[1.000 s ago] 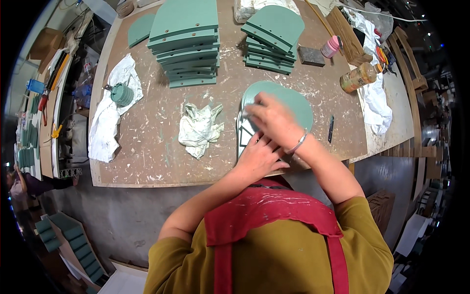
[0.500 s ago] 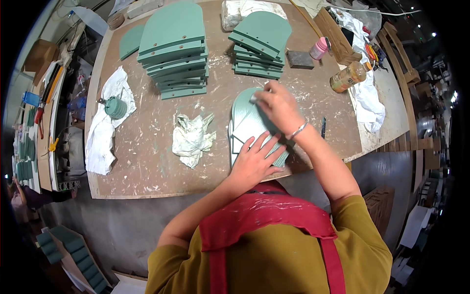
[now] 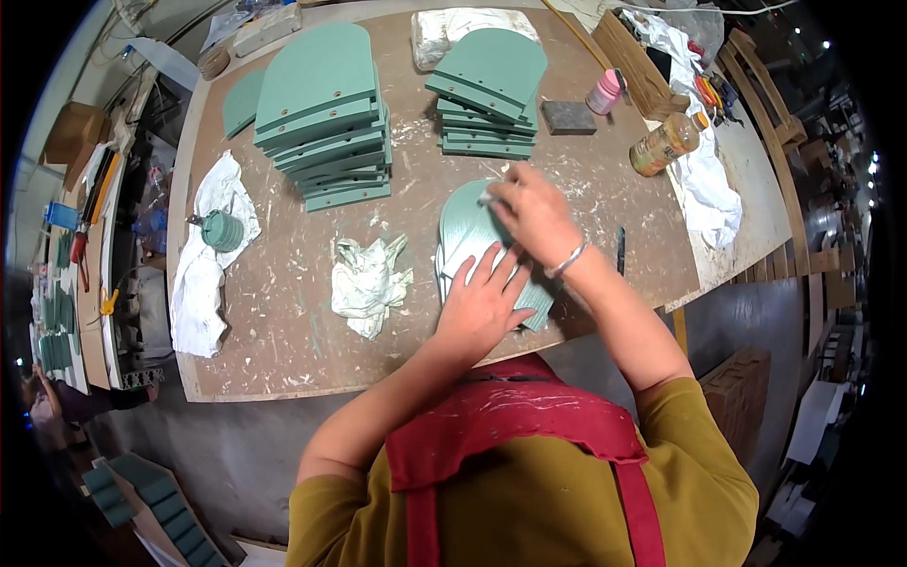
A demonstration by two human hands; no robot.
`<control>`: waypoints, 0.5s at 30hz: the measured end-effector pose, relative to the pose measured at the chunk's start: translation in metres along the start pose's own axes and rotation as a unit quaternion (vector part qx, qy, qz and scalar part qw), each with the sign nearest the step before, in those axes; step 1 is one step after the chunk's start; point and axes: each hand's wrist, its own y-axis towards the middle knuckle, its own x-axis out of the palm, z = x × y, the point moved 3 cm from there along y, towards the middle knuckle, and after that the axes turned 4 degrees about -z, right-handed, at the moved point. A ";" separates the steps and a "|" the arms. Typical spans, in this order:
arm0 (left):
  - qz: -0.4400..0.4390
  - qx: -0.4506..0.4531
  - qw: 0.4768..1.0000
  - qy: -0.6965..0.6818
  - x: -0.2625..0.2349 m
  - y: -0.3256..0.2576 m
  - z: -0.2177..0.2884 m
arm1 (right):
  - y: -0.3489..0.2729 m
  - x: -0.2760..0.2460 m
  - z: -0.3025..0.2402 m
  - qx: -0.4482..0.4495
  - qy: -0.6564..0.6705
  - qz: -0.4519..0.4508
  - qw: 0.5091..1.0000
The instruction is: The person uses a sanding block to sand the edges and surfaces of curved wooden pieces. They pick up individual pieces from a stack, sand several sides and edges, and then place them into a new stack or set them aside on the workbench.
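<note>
A green panel (image 3: 461,219) with a rounded far end lies near the front edge of the table, on top of at least one other flat piece. My left hand (image 3: 480,307) rests flat across its near part, fingers stretched out. Over the far right of the panel, my right hand (image 3: 539,215) is closed in a pinch. From its fingertips pokes a small white piece (image 3: 486,198), pressed to the panel near the rounded end; whether it is paper or a pad cannot be made out. A crumpled, stained white cloth (image 3: 370,285) lies left of the panel.
Two stacks of green panels, one tall (image 3: 321,80) and one lower (image 3: 496,71), stand farther back. A dark block (image 3: 569,118), a pink bottle (image 3: 605,93) and an orange-capped bottle (image 3: 664,146) stand right. At left, a green jar (image 3: 222,231) sits on white cloth (image 3: 196,302).
The whole view has shifted slightly. My right hand still pinches the white piece near the panel's rounded end, and my left hand stays flat on the panel.
</note>
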 end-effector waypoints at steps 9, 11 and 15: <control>-0.016 -0.001 1.000 0.003 0.001 0.003 0.003 | -0.002 0.003 0.005 0.018 0.020 0.066 0.997; 0.024 -0.003 0.999 0.034 0.002 0.002 0.003 | -0.006 -0.007 0.022 0.076 -0.006 0.077 0.994; 0.020 -0.013 1.000 0.021 0.003 0.002 0.000 | -0.025 -0.022 0.045 0.181 -0.024 0.072 0.981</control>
